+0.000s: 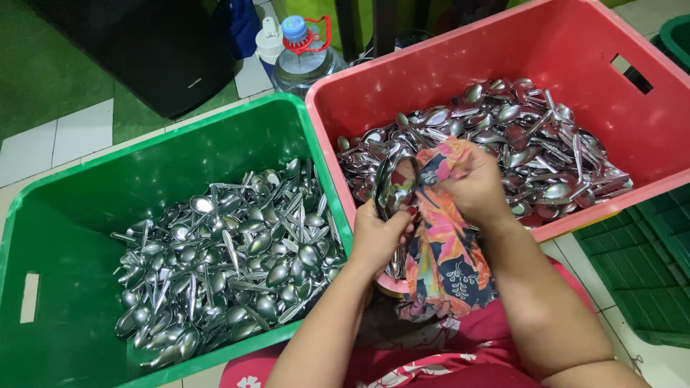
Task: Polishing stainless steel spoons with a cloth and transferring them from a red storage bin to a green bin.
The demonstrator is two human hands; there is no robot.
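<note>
Left hand (377,233) grips a small bunch of metal spoons (395,188) by the handles, bowls up, right over the seam between the two crates. Right hand (471,179) pinches a flowered cloth (442,251) around them: this looks like the wiping step. Red crate (575,43) holds one spoon heap, green crate (180,144) another. Next, I'd judge, needs a firm rub along each bowl.

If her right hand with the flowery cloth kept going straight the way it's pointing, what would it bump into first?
The right hand points left toward the spoons held in the left hand; its cloth already touches them, so those come first.
</note>
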